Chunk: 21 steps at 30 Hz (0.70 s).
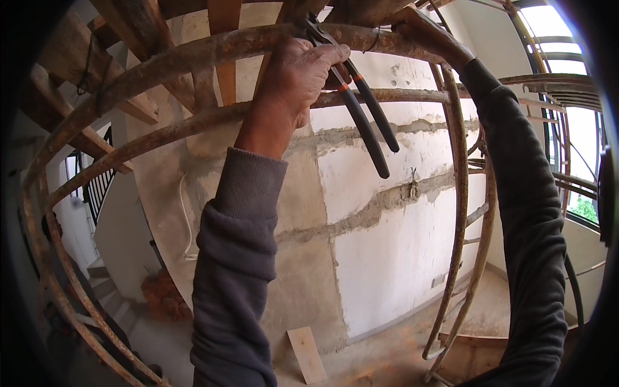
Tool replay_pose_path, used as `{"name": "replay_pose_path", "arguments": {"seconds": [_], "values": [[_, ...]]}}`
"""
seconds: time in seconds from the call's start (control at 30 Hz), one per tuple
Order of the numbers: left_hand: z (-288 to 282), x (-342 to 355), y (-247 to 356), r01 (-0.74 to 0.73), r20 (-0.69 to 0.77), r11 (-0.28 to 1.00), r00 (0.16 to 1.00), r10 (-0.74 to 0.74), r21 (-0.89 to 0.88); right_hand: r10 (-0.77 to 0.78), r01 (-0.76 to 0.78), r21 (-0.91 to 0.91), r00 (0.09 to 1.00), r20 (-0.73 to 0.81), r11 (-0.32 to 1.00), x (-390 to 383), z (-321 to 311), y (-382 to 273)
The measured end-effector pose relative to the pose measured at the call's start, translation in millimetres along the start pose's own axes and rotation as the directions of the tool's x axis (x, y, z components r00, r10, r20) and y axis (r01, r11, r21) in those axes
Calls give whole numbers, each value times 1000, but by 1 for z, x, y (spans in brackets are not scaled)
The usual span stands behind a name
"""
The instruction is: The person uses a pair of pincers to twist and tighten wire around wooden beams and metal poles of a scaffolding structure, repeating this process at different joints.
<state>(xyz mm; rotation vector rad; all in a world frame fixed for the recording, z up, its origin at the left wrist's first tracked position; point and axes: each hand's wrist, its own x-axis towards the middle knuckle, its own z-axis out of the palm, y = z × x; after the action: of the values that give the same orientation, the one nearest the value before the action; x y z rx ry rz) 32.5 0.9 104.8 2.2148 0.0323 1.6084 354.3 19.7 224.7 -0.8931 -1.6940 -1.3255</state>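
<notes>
My left hand (pixel 293 80) is closed around end-cutting pincers (pixel 366 122) near their head. Their black handles, marked with orange bands, stand apart and slant down to the right. The metal jaws touch or nearly touch a rusty scaffold pole (pixel 251 42) at the top. Over that same pole reaches my right hand (pixel 429 32), fingers curled beside a wooden beam (pixel 367 11). What those fingers hold, if anything, is hidden. A thin dark wire tie (pixel 374 42) loops round the pole between my hands.
A second rusty pole (pixel 193 126) runs just below, joining an upright scaffold frame (pixel 456 193) at the right. Wooden beams (pixel 138 26) cross overhead at the left. Beyond stands a patched wall (pixel 393 258). Below lie a board (pixel 306 355), a brick pile (pixel 164 297) and stairs (pixel 109 290).
</notes>
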Motion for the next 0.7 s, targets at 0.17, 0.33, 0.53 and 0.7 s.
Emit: {"name": "replay_pose_path", "arguments": {"seconds": [0.17, 0.33, 0.53, 0.7], "values": [[2, -2, -2, 4, 15, 999, 1000, -4, -49, -414, 387, -283, 909, -41, 877, -10, -1, -3], [0, 0, -6, -24, 11, 999, 1000, 25, -41, -224, 224, 20, 974, -29, 974, -2, -4, -15], [-2, 0, -1, 8, 16, 1000, 1000, -8, 12, -80, 75, 213, 997, 16, 974, 13, 5, -7], [3, 0, 4, 70, -44, 997, 997, -69, 13, -24, 13, 316, 999, 29, 949, 18, 12, -4]]}}
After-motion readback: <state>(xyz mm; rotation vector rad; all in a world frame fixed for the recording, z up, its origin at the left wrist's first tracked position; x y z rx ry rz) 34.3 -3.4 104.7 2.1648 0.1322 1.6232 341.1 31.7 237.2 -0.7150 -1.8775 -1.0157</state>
